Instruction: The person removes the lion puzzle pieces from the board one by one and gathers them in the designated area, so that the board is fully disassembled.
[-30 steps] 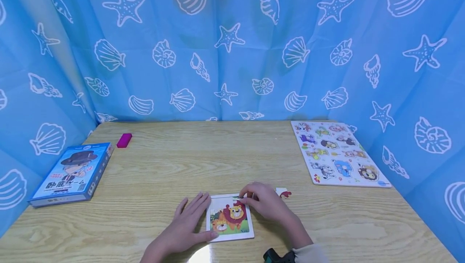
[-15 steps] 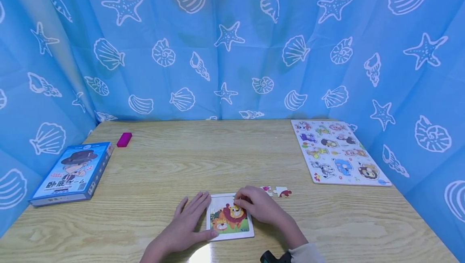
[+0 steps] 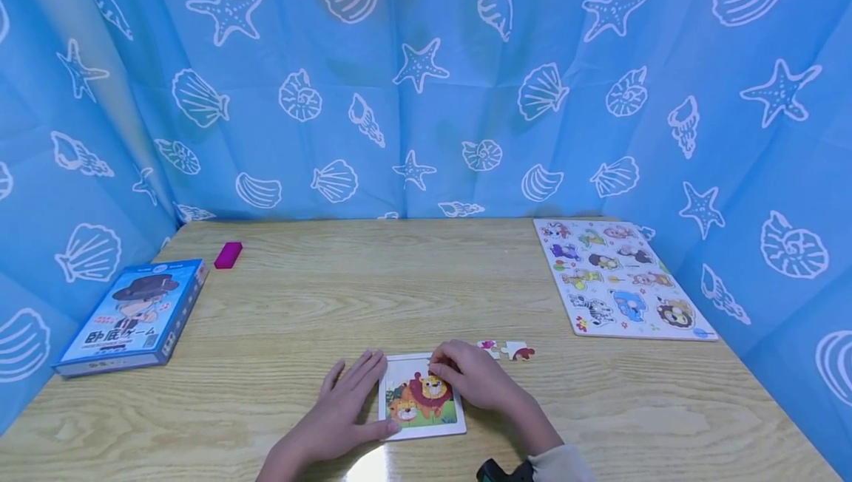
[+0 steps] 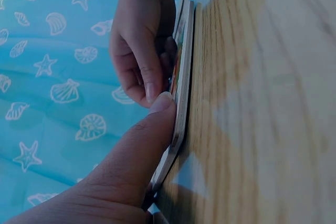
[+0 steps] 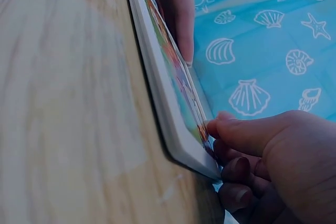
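Observation:
A square jigsaw puzzle in a white frame [image 3: 429,432] lies on the table, showing a lion [image 3: 434,387] and a cub in its lower part; the bare tray shows at its upper left. My left hand [image 3: 346,412] lies with fingers spread along the frame's left side, its thumb [image 4: 161,102] on the near rim. At the upper right corner, my right hand [image 3: 482,378] pinches a puzzle piece between thumb [image 5: 231,129] and curled fingers, low over the tray. The piece is mostly hidden by the fingers. Two loose puzzle pieces [image 3: 517,350] lie just beyond that hand.
An animal peg puzzle board [image 3: 612,282] lies at the back right. On the left are a blue game box [image 3: 133,316] and a small magenta block [image 3: 228,255]. A blue curtain [image 3: 413,120] with shell prints borders the table [image 3: 373,282].
My right hand has moved slightly left and down into the tray's corner with the piece, uncovering another loose piece behind it. In the last half second both hands stay nearly still.

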Action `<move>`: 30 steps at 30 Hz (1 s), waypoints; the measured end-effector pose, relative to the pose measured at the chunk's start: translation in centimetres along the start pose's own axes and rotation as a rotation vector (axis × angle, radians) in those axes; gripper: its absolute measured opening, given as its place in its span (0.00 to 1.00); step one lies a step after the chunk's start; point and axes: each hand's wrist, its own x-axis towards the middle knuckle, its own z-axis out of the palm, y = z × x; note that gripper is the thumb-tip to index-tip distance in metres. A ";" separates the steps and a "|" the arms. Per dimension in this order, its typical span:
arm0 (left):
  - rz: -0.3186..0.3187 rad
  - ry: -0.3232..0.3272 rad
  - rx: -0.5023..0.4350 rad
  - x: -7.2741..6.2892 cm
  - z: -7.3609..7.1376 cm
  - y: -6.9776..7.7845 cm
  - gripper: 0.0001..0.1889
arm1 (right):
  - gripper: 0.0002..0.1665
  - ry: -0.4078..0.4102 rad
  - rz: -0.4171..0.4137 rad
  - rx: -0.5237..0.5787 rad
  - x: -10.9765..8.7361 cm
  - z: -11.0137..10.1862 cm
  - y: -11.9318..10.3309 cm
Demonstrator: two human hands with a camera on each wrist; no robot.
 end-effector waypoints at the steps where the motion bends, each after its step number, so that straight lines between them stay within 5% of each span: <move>1: 0.004 0.003 0.002 0.0 0.0 0.0 0.46 | 0.05 0.000 0.002 -0.002 0.0 0.0 0.0; 23: -0.012 -0.014 -0.007 0.0 -0.2 0.2 0.46 | 0.02 -0.003 -0.027 -0.035 -0.1 0.0 -0.3; 30: -0.015 -0.003 0.016 0.0 -0.1 0.1 0.46 | 0.10 -0.034 -0.039 -0.013 -0.3 -0.2 -0.1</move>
